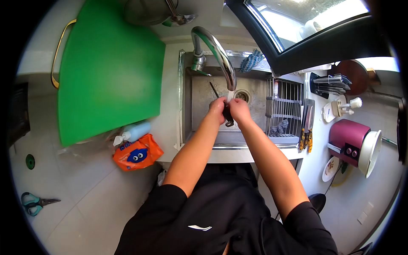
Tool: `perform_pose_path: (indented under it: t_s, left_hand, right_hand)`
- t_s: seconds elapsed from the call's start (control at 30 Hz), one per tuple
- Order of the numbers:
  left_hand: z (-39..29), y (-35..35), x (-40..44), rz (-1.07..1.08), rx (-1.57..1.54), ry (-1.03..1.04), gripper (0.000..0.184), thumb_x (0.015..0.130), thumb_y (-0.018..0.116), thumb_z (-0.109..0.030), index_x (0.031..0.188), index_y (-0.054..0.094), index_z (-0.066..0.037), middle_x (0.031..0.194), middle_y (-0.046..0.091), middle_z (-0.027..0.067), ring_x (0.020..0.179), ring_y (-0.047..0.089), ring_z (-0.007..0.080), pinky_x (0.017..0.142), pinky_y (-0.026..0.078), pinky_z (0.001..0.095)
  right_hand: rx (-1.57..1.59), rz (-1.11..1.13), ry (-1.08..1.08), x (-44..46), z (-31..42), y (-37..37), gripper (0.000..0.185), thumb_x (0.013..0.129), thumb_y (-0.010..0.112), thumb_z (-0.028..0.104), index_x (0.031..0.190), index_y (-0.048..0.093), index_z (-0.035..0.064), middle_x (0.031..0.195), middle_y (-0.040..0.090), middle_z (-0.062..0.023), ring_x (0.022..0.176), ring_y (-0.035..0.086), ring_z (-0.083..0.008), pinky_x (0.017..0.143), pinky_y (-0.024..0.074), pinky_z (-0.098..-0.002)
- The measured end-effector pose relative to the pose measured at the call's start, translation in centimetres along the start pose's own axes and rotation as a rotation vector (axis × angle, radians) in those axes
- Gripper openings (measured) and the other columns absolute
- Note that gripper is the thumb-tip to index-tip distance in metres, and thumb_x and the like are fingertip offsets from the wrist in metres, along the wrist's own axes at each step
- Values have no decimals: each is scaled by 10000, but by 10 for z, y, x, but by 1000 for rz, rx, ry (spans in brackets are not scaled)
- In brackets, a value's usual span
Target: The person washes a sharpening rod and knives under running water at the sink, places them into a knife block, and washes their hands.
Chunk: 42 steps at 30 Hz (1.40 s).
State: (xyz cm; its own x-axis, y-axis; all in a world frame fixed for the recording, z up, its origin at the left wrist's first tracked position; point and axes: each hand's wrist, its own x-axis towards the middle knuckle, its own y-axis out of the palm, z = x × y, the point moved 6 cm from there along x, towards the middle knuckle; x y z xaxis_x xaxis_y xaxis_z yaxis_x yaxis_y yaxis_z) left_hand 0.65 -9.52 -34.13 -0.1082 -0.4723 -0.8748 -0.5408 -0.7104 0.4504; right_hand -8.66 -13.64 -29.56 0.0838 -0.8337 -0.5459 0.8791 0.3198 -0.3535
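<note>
Over the sink [202, 108], both of my hands are closed around a dark, slim utensil [228, 117] whose kind I cannot make out. My left hand [218, 107] grips it from the left, and my right hand [239, 109] from the right, close beside it. A rounded dark end with a hole sticks out below my hands. A thin dark stick [213, 89] slants up from my left hand; whether it belongs to the same utensil I cannot tell. Water runs from the curved chrome faucet [221, 55] onto my hands.
A grey drying rack [284, 108] spans the sink's right side, with scissors and a knife [308, 123] beside it. A green board [112, 76], blue bottle [137, 131] and orange wipes pack [138, 154] lie left. A dark-framed window [323, 40] juts in above right.
</note>
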Motion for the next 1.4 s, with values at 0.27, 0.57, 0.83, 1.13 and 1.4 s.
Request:
perform_pose_path:
  t_s: [0.27,0.57,0.83,1.13,1.4]
  left_hand:
    - [-11,-19,-64,-74,51,-29,359,1033,425,-470,1059,579,-147,834,542,23,624,488,178,528,438,403]
    - [-6,32,-28,2,-221,46,212,995,485,-247,953,602,-75,770,610,60,655,617,192,558,533,386]
    - [-12,57,6,-25,-427,48,178,893,562,-145,736,492,-99,664,543,86,516,551,229,479,504,384]
    - [-16,66,-6,-168,-176,215,213,937,499,-181,770,509,-48,659,528,117,566,555,278,514,491,435]
    - [23,87,-3,-235,-349,-75,190,928,408,-140,809,526,-51,659,563,161,527,556,295,493,478,427]
  right_hand:
    - [499,-20,90,40,38,53,174,924,682,181,918,600,27,682,598,-49,588,615,-167,476,472,-254]
    - [-377,-78,-278,19,40,-14,531,938,594,493,838,674,-22,755,666,-147,681,621,-327,655,500,-417]
    - [113,5,161,-61,62,-56,520,941,565,505,1193,605,52,837,642,-87,674,584,-137,526,457,-297]
    - [-450,-53,-267,-98,109,-80,474,914,627,409,1281,670,112,1076,697,-272,1024,666,-431,899,521,-458]
    - [-500,-56,-295,-140,113,-137,421,924,667,335,1256,673,76,912,705,-224,831,680,-376,754,524,-430]
